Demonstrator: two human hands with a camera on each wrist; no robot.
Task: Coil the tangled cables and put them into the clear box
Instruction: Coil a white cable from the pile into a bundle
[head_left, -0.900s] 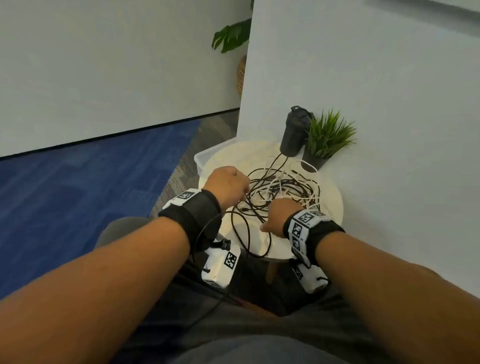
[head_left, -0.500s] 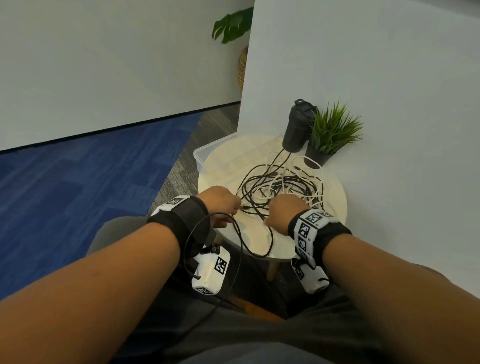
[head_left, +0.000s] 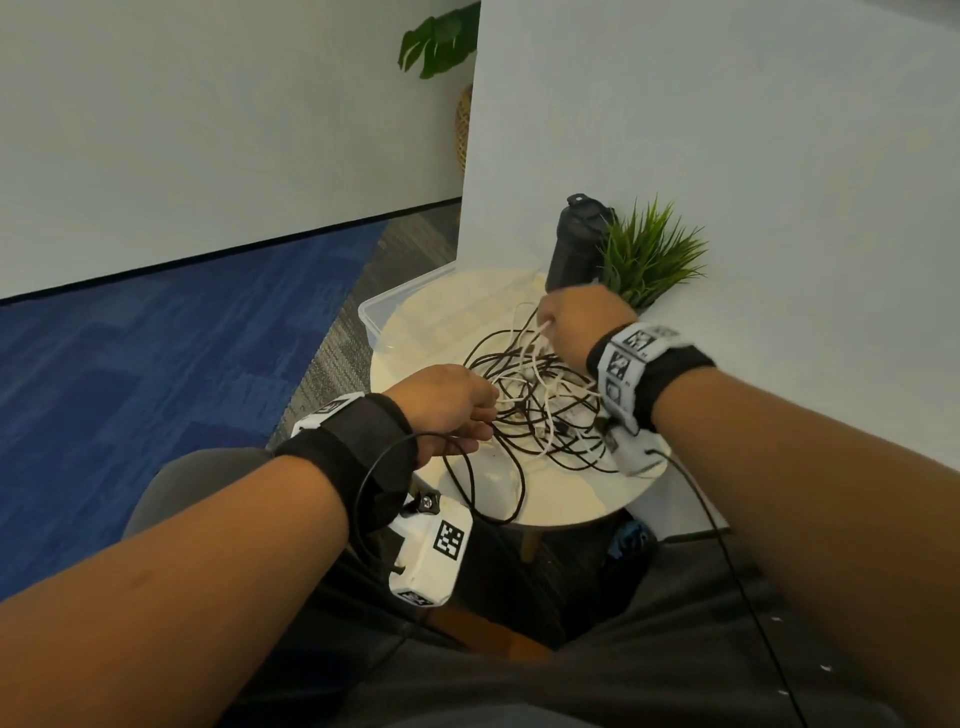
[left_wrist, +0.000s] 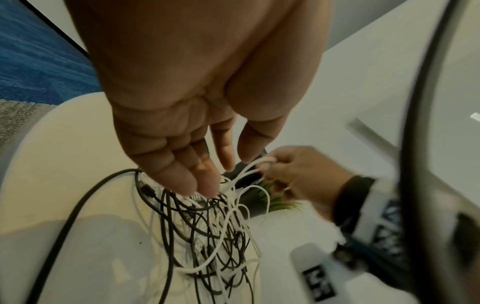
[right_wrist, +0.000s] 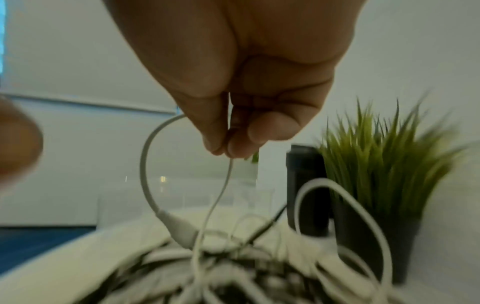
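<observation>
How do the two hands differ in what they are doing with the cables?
The right hand pinches a white cable and lifts it off the pile; the left hand has straight, relaxed fingers and pinches nothing. The right hand is at the far side of the pile, by the black bottle; the left hand is at the near side. Both are over the round table.

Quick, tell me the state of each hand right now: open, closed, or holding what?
Left hand: open, straight fingers over the cable tangle.
Right hand: closed, pinching a white cable.
</observation>
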